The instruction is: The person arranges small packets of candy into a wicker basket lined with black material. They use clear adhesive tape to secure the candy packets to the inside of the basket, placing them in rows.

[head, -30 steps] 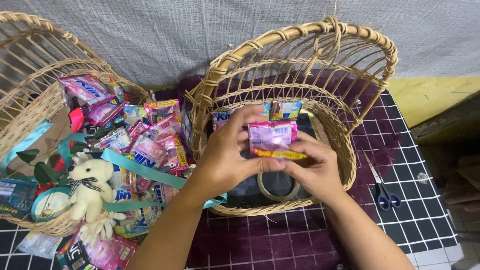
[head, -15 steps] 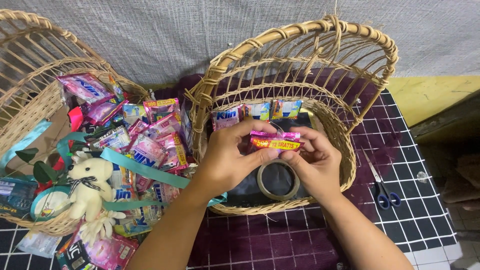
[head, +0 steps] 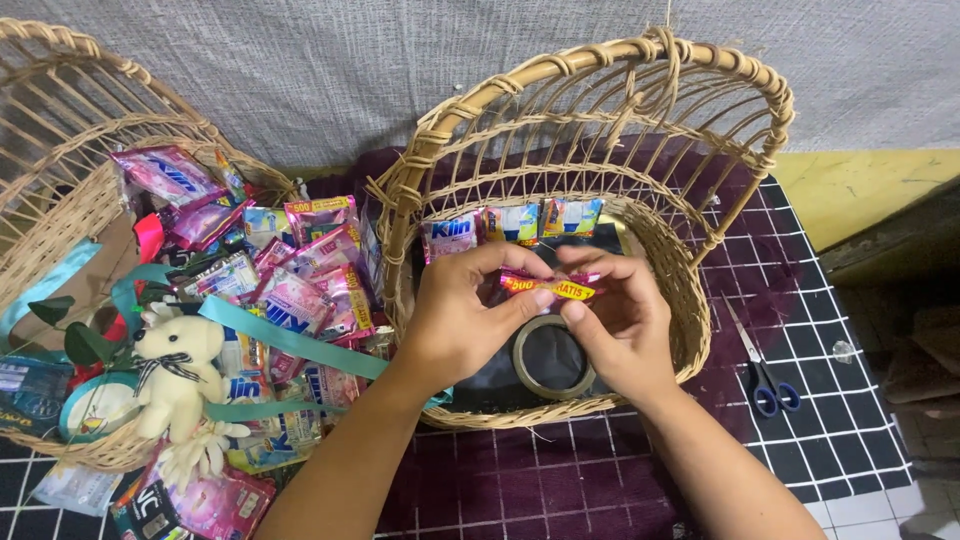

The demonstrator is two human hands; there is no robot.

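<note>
Sachet (head: 548, 287) of pink and yellow foil sits pinched between both our hands, held just above the roll of tape (head: 553, 357) inside the right-hand wicker basket (head: 700, 300). Its long axis runs left to right, nearly level, so we see it almost edge-on. Our left hand (head: 465, 320) closes thumb and forefinger on its left end; our right hand (head: 620, 320) closes the same way on its right end, the other fingers curled loosely. Neither is nearer than the other: the sachet spans the gap between them.

Behind it, three more sachets (head: 515, 225) stand in a row against the basket's back wall. A second basket (head: 60, 190) to the left holds a heap of packets, teal ribbon (head: 290, 340) and a small teddy bear (head: 180, 375). Scissors (head: 765, 375) lie on the bench (head: 830, 420) to the right.

Our fingers cover much of the sachet's face, and the dark lining under the tape is hard to make out.
</note>
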